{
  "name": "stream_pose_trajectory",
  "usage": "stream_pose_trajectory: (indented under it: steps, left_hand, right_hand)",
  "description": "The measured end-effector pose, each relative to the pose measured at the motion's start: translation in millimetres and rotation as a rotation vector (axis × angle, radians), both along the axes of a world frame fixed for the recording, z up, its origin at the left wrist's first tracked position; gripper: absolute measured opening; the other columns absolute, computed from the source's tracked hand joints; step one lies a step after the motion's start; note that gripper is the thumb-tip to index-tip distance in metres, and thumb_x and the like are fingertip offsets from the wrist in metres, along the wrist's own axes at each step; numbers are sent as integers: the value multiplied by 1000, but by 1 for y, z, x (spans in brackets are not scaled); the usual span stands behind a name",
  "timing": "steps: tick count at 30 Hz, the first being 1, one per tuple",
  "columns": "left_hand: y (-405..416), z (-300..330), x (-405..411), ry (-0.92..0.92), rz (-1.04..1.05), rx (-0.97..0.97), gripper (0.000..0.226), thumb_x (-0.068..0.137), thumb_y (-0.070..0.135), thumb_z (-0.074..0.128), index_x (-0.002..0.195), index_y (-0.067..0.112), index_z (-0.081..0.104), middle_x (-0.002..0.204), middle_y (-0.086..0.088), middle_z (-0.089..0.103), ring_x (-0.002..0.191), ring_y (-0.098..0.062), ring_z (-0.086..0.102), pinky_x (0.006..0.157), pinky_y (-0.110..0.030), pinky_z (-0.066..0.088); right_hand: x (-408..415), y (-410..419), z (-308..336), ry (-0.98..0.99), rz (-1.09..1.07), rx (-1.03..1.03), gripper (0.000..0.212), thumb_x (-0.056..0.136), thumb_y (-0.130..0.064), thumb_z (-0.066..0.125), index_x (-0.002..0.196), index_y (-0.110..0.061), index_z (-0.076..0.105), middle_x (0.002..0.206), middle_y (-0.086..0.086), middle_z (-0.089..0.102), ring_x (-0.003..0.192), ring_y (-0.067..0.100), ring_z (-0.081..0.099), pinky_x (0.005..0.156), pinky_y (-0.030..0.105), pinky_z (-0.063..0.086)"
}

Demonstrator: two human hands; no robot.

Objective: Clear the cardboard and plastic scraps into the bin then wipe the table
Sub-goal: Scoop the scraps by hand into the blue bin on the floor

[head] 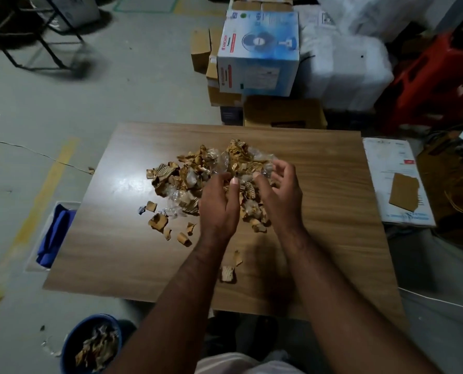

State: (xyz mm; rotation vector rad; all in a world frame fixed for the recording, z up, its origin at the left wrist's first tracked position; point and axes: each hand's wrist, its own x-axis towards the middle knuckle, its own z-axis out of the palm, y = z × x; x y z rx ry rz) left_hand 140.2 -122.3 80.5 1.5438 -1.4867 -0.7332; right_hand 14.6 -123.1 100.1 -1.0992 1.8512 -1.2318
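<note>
Left hand: fingers curled into the scrap pile on the bench, gathering pieces.
Right hand: cupped, holding nothing clearly.
Bin: floor, part-filled.

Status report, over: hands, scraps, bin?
Left hand and right hand cupping the scrap pile on table. Blue bin part-filled, floor left. Nothing in the way.
</note>
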Motion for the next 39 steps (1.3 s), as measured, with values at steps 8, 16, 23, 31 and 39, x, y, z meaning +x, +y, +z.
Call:
stream_pose_trajectory:
  steps: [8, 16, 23, 31, 39]
  left_hand:
    - [-117, -30, 27, -135, 65, 0, 50, 98, 57, 43, 130, 22, 57, 137, -4, 56, 128, -21, 50, 108, -62, 42]
    - [-190, -73, 33, -345, -86, 218, 65, 97, 61, 29, 149, 28, 50, 159, -12, 42, 152, -30, 31, 124, -61, 17]
    - [-200, -108, 12, -443, -96, 295, 67, 97, 55, 17, 142, 25, 57, 152, -8, 51, 148, -31, 33, 122, -54, 21]
    - [-191, -117, -3, -241, -35, 300, 73, 95, 60, 10, 130, 25, 64, 134, -5, 64, 129, -27, 49, 113, -56, 29]
    - [-187, -97, -6, -39, 1, 383, 69, 97, 60, 16, 140, 28, 59, 141, -2, 56, 133, -20, 43, 118, -56, 21]
  right_hand:
    - [9, -103, -28, 159, -44, 30, 63, 92, -49, 71, 146, -24, 49, 150, 2, 50, 125, 11, 46, 107, 48, 48]
    - [13, -175, -94, 321, 166, 356, 73, 93, -71, 55, 156, -39, 36, 171, 2, 20, 152, 32, 29, 117, 61, 34]
    - [27, -192, -128, 329, 157, 420, 63, 100, -68, 41, 157, -43, 34, 166, 4, 30, 148, 33, 34, 116, 60, 33]
    - [44, -185, -138, 93, 22, 256, 48, 101, -59, 42, 138, -30, 55, 139, 2, 61, 121, 24, 60, 97, 36, 50]
    - [59, -190, -117, -212, -75, 208, 30, 108, -50, 43, 117, -25, 58, 128, 6, 52, 109, 21, 59, 82, 34, 54]
